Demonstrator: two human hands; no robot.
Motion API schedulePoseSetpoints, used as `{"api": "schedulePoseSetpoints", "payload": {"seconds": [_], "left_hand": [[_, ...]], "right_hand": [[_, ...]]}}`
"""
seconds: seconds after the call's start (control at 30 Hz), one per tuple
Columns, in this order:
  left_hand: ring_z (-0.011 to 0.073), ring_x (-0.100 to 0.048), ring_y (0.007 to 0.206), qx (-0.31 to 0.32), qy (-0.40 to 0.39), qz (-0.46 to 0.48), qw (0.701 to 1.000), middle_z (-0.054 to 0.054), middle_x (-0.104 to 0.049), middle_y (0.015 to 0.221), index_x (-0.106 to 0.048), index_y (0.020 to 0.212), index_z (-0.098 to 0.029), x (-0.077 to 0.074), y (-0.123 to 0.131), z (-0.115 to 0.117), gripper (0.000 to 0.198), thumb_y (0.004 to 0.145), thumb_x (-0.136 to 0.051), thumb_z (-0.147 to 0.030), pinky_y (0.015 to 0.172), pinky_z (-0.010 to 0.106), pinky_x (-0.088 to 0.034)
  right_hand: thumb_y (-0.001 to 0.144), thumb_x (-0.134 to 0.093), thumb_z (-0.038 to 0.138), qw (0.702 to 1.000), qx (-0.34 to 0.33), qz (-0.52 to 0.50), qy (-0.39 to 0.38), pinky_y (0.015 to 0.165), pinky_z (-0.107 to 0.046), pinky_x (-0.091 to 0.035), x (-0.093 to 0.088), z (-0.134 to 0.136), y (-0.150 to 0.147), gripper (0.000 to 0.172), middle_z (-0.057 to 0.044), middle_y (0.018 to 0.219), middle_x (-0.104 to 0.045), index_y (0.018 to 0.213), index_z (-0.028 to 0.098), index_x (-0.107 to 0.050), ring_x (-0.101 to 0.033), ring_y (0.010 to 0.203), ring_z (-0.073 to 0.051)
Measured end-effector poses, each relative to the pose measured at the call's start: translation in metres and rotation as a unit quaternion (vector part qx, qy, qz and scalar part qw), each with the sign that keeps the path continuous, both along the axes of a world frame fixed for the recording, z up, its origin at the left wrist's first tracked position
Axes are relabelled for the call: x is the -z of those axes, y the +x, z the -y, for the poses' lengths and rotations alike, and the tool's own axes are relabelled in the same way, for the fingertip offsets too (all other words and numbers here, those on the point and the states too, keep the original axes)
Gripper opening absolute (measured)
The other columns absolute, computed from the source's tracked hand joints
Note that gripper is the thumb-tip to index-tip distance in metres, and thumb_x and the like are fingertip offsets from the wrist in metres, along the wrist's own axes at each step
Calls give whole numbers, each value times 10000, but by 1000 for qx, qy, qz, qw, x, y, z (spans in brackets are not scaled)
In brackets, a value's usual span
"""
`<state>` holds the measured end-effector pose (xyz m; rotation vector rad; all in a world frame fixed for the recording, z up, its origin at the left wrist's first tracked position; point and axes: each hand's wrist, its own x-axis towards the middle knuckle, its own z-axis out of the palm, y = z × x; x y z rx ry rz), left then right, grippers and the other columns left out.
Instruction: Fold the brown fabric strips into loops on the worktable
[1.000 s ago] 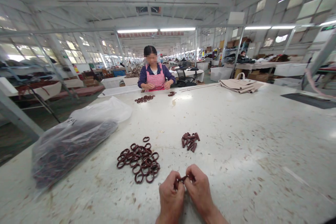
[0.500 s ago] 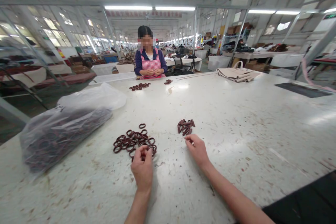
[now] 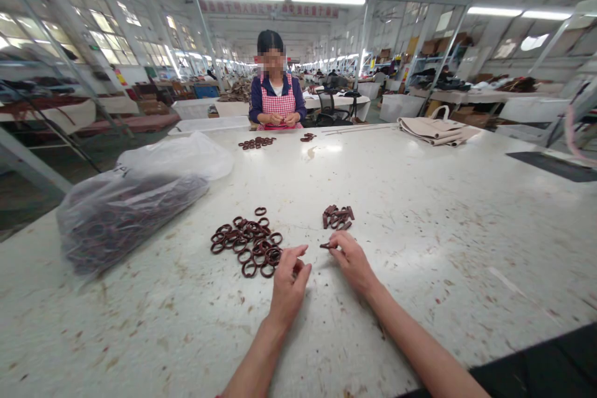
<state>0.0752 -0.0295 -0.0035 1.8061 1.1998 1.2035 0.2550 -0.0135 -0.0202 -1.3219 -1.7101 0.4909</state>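
Note:
My right hand (image 3: 349,259) pinches a small dark brown loop (image 3: 325,246) between thumb and fingertips, just above the white table. Close beyond it lies a small pile of flattened brown loops (image 3: 336,216). My left hand (image 3: 290,283) is at the right edge of a larger pile of round dark brown rings (image 3: 249,242), its thumb and index finger apart and pointing toward the loop. I see nothing between those two fingertips; the other fingers are partly hidden.
A clear plastic bag (image 3: 135,217) full of similar rings lies on the left of the white table (image 3: 410,230). Across it, a person in a checked apron (image 3: 278,106) handles something small behind more rings (image 3: 256,143). Beige fabric bags (image 3: 433,129) and a dark panel (image 3: 555,165) are at the right.
My left hand has moved right, away from the rings, and its fingers have parted. My right hand now shows a loop in its pinch, slightly nearer me than the small pile. The view has shifted.

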Motion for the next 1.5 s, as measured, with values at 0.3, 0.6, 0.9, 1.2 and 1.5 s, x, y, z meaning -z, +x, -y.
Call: {"api": "schedulePoseSetpoints", "payload": {"seconds": [0.3,0.6,0.9,1.2,1.5], "left_hand": [[91,-450,442,69,-194,132,970,-32,-495,486,-559,706,-142,13,6,0,164,753,-547,-298,461,199,-329],[54,-367,375,144,-347,339,862,-36,-492,513,-551,757,-133,3,6,-1,322,697,-624,-441,422,197,-315],[81,-449,524,192,-350,294,868,10,-529,637,-593,778,-122,1,15,5,290,645,-693,-360,509,205,-335],[82,-445,516,116,-266,250,924,-13,-525,606,-567,731,-134,13,24,2,204,679,-648,-314,498,195,-330],[95,-395,510,-54,-81,23,995,-56,-418,549,-499,687,-182,15,27,9,68,737,-514,-225,494,205,-301]], "right_hand": [[737,-573,359,928,-153,-258,-219,470,-206,-306,6,27,-19,214,47,539,-445,687,155,-534,-378,473,-81],[660,-678,340,864,-181,-417,-214,448,-197,-365,8,24,-11,199,-13,725,-538,684,157,-602,-466,540,-88],[634,-684,324,852,-120,-444,-249,372,-169,-229,8,22,-14,222,28,542,-536,650,144,-555,-354,391,-45],[658,-544,190,946,7,-287,-148,462,-196,-292,-1,22,-30,64,63,464,-429,676,148,-589,-358,441,-74],[694,-450,151,985,82,-144,-46,465,-213,-267,6,30,-38,94,74,465,-341,709,178,-539,-352,435,-92]]}}
